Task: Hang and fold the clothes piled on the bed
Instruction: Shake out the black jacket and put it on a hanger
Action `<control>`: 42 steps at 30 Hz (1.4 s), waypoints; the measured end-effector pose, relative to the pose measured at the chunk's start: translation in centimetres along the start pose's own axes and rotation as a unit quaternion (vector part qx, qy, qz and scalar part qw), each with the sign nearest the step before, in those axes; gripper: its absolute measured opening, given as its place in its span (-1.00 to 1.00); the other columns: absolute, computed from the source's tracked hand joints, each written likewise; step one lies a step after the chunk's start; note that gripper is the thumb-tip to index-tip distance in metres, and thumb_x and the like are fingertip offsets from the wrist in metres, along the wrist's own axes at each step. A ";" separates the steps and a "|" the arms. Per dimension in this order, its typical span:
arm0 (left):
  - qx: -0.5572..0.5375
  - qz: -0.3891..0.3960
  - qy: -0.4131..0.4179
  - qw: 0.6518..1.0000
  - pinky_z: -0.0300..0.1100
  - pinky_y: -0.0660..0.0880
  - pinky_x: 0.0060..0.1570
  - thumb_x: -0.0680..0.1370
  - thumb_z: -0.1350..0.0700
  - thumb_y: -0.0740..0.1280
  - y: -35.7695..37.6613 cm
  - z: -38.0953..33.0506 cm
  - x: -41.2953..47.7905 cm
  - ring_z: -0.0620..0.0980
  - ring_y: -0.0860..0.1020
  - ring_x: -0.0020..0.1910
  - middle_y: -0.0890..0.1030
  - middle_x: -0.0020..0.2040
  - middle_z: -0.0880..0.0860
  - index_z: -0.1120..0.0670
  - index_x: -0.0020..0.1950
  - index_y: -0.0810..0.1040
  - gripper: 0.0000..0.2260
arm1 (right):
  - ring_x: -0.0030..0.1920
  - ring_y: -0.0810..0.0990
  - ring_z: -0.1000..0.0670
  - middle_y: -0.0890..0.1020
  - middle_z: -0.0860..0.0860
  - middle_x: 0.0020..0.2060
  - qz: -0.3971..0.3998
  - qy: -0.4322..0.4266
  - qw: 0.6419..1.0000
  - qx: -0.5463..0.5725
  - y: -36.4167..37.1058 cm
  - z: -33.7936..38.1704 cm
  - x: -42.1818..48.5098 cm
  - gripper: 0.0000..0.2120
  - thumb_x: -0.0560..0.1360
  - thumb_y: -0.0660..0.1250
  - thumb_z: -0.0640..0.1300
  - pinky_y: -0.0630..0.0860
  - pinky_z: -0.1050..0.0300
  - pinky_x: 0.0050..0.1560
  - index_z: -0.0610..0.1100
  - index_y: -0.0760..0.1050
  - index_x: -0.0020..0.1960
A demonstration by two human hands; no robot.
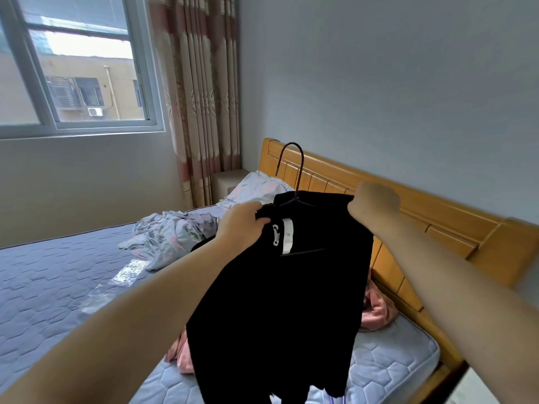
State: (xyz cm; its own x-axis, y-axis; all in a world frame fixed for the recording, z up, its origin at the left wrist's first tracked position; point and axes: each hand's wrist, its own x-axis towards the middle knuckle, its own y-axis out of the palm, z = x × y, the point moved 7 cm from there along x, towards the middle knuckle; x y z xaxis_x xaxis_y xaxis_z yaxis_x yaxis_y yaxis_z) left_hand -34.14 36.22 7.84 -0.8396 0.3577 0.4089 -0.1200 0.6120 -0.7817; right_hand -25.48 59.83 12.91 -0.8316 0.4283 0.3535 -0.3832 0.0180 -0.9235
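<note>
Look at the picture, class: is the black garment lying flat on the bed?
No: the black garment hangs in the air on a hanger, gripped by the left hand and right hand above the bed.

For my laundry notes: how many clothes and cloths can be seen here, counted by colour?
Black: 1, the black garment on the hanger, held by both hands
Pink: 1, the pink garment on the mattress
Floral grey: 1, the crumpled floral cloth
Total: 3

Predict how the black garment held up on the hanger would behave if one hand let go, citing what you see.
The black garment hangs limp, so it is probably floppy. Its lower edge droops toward the bed. With the left hand and right hand both gripping its top, it might slip off the hanger.
</note>
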 end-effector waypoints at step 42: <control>-0.032 0.208 -0.163 0.964 -0.22 0.27 0.06 0.46 -0.38 0.14 2.3 4.8 1.9 -0.05 0.44 0.19 0.46 0.29 -0.07 0.07 0.35 0.42 -0.34 | -0.27 0.51 -0.17 0.57 -0.23 -0.31 0.013 -0.024 0.966 0.255 8.8 2.2 -0.8 -0.84 0.48 0.31 -0.25 0.31 0.11 -0.31 -0.32 0.51 -0.24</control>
State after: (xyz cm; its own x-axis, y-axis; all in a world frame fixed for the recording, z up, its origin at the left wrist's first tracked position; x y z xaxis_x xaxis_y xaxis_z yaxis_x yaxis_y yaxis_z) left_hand -38.60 34.90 4.60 -0.9313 0.3468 -0.1112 0.2868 0.5103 -0.8107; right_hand -29.04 57.66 4.80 -0.8570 0.3798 0.3482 -0.4994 -0.4462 -0.7426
